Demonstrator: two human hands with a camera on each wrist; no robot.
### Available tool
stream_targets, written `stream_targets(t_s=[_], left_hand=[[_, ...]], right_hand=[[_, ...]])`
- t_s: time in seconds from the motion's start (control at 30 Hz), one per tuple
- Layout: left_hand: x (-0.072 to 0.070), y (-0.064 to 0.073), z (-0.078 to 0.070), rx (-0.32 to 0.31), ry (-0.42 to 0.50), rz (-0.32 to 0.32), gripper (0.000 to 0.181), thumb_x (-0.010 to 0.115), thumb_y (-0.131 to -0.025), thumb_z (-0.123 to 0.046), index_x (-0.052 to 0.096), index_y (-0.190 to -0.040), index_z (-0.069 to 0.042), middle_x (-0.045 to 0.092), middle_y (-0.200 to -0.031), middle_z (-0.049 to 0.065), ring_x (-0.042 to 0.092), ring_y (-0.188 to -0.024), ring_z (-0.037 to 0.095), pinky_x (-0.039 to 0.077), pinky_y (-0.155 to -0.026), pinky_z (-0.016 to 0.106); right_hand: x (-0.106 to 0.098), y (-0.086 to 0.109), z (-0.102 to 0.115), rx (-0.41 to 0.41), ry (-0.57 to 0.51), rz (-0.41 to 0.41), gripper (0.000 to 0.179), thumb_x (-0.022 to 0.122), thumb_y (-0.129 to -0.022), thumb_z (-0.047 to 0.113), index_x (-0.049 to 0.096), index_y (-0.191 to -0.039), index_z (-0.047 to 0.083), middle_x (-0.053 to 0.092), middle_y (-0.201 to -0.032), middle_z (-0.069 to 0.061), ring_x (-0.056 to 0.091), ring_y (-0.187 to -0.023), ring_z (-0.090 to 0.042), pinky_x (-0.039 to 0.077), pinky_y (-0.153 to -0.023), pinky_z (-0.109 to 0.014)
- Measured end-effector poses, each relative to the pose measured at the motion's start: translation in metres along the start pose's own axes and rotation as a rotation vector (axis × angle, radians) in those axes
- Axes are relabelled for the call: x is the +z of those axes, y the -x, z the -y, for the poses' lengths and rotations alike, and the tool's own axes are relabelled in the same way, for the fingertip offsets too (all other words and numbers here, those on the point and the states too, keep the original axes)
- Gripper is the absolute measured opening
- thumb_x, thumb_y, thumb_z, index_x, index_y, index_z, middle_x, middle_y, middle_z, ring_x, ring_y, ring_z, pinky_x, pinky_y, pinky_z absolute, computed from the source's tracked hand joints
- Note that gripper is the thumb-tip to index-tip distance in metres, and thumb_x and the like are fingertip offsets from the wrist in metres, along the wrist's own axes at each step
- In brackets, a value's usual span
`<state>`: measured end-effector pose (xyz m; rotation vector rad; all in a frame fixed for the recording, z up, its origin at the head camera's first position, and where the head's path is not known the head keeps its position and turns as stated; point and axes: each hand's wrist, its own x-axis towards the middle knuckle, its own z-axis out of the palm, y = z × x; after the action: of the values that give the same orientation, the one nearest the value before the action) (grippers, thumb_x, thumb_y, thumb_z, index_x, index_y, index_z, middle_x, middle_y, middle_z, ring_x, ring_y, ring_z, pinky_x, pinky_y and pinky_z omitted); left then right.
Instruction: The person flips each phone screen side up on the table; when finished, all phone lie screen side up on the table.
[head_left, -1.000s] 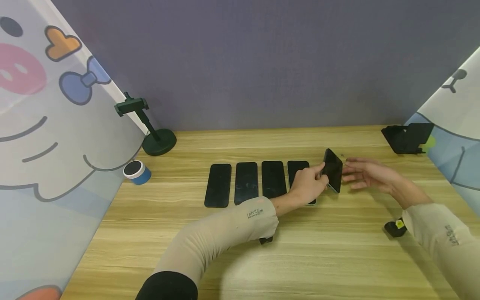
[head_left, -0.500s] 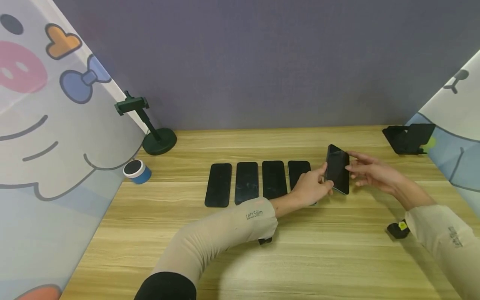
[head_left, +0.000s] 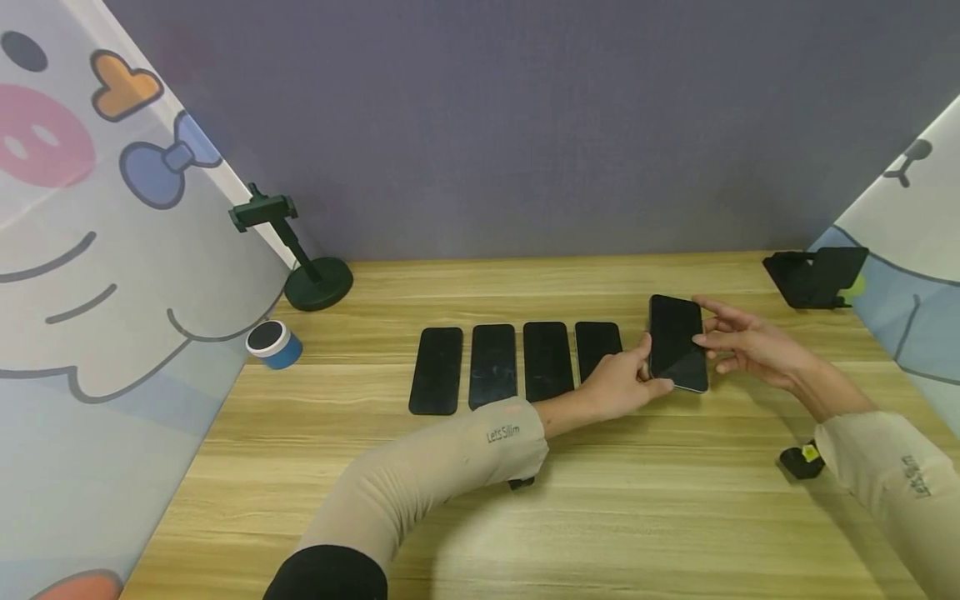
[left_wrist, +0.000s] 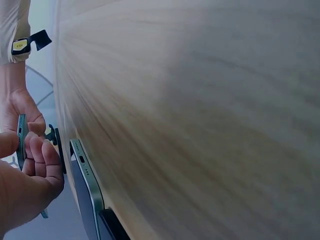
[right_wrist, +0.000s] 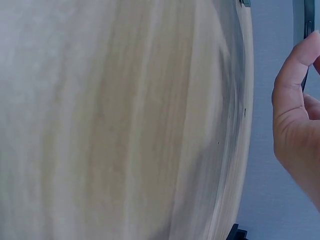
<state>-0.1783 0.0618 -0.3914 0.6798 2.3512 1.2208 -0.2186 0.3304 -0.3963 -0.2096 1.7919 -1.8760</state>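
A black-screened smartphone is raised off the table at the right end of a row of phones, screen towards the head camera. My left hand grips its lower left side, thumb at the front and fingers behind. On the opposite edge, my right hand pinches it with the thumb over the screen side. The left wrist view shows the phone's bottom edge between the left thumb and curled fingers. In the right wrist view, the thin side of the phone meets the right hand.
Several dark phones lie side by side on the wooden table; my left hand partly covers the rightmost one. A dark green stand and a blue-and-white tub are at left. A black folded stand sits back right.
The phone has turned from nearly edge-on to facing the head camera, shifting slightly right. My right hand, apart from it a second ago, has taken hold of its right edge.
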Motion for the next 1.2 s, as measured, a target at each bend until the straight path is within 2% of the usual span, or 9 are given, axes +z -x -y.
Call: stream_targets(t_s=[0.13, 0.3, 0.5, 0.63, 0.8, 1.03, 1.2], left_hand=[[0.000, 0.000, 0.003, 0.024, -0.055, 0.003, 0.085, 0.064, -0.099, -0.038, 0.015, -0.160, -0.005, 0.059, -0.072, -0.010, 0.044, -0.043, 0.003, 0.043, -0.048, 0.017], [0.001, -0.001, 0.004, 0.010, -0.101, 0.000, 0.088, 0.065, -0.097, -0.042, 0.015, -0.160, -0.008, 0.062, -0.074, -0.013, 0.048, -0.046, 0.002, 0.046, -0.052, 0.016], [0.002, 0.000, 0.004, -0.013, -0.095, 0.014, 0.094, 0.068, -0.094, -0.043, 0.012, -0.161, -0.009, 0.067, -0.074, -0.013, 0.053, -0.050, 0.003, 0.046, -0.057, 0.015], [0.002, 0.000, 0.003, -0.039, -0.078, 0.044, 0.099, 0.070, -0.093, -0.042, 0.007, -0.161, -0.009, 0.067, -0.070, -0.011, 0.051, -0.047, 0.004, 0.044, -0.052, 0.017], [0.002, -0.001, 0.000, -0.093, -0.049, 0.085, 0.103, 0.072, -0.092, -0.042, 0.003, -0.161, -0.009, 0.067, -0.067, -0.008, 0.043, -0.043, 0.005, 0.040, -0.046, 0.018], [0.001, -0.002, -0.005, -0.149, -0.028, 0.114, 0.103, 0.074, -0.091, -0.041, 0.005, -0.162, -0.012, 0.069, -0.067, -0.011, 0.057, -0.053, 0.006, 0.043, -0.052, 0.019], [0.001, -0.003, -0.008, -0.192, -0.050, 0.155, 0.102, 0.074, -0.091, -0.040, 0.007, -0.162, -0.011, 0.070, -0.064, -0.007, 0.056, -0.050, 0.008, 0.040, -0.050, 0.020]], right_hand=[[0.001, 0.001, 0.001, 0.001, 0.007, -0.007, 0.076, 0.048, -0.104, -0.002, 0.009, -0.163, 0.023, 0.052, -0.106, 0.002, 0.064, -0.078, -0.010, 0.057, -0.062, -0.025], [0.004, 0.001, 0.005, 0.020, 0.028, -0.020, 0.076, 0.050, -0.103, 0.000, 0.010, -0.163, 0.023, 0.050, -0.106, 0.002, 0.065, -0.077, -0.012, 0.057, -0.061, -0.025], [0.007, 0.000, 0.008, 0.051, 0.139, -0.028, 0.079, 0.052, -0.103, 0.004, 0.004, -0.164, 0.018, 0.050, -0.106, 0.003, 0.063, -0.076, -0.011, 0.057, -0.061, -0.027], [0.007, -0.001, 0.009, 0.084, 0.222, -0.045, 0.078, 0.054, -0.103, 0.006, 0.005, -0.163, 0.015, 0.050, -0.109, 0.004, 0.063, -0.076, -0.010, 0.057, -0.061, -0.028], [0.006, -0.001, 0.008, 0.126, 0.273, -0.047, 0.079, 0.056, -0.102, 0.010, 0.006, -0.163, 0.011, 0.049, -0.111, 0.004, 0.062, -0.078, -0.010, 0.057, -0.063, -0.030], [0.007, -0.001, 0.002, 0.180, 0.283, -0.058, 0.080, 0.059, -0.101, 0.012, 0.009, -0.163, 0.013, 0.050, -0.112, 0.005, 0.059, -0.079, -0.011, 0.056, -0.064, -0.031], [0.007, -0.001, -0.001, 0.228, 0.293, -0.042, 0.082, 0.060, -0.101, 0.015, 0.006, -0.163, 0.014, 0.047, -0.111, 0.004, 0.057, -0.078, -0.010, 0.055, -0.064, -0.030]])
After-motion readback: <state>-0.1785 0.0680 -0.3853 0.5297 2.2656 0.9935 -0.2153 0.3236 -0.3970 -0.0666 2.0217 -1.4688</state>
